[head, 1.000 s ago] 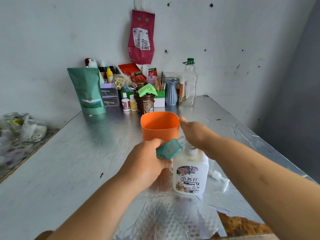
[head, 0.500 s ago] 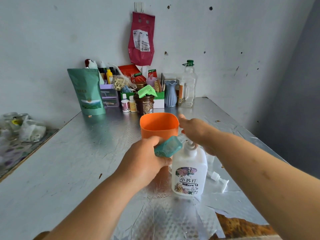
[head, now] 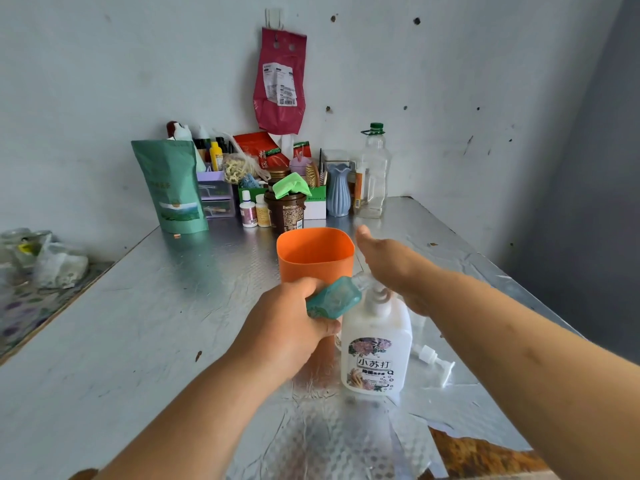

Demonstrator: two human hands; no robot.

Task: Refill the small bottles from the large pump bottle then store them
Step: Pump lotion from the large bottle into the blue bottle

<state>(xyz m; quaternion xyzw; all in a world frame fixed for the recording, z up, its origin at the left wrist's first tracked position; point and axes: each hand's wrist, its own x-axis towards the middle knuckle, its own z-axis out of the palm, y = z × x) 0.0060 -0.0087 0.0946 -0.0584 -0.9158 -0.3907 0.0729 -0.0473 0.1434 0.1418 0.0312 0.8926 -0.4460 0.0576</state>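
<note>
The large pump bottle stands upright on the foil-covered surface, near its front middle. At the bottle's 10 o'clock the left hand grips the small teal bottle — fingers curled round it, the bottle tilted with its clear neck up by the pump spout. That grip and tilt match the frames before. The right hand is what differs: a second ago it was bunched low over the pump head, hiding it. Now it sits higher with its fingers stretched out flat toward 12 o'clock, and the white pump neck shows beneath the palm. Whether the palm touches the pump head cannot be told. The orange cup stands just behind at 11 o'clock, its lower part hidden by the left hand. A loose pump top lies on its side at the bottle's 3 o'clock — apart from it.
</note>
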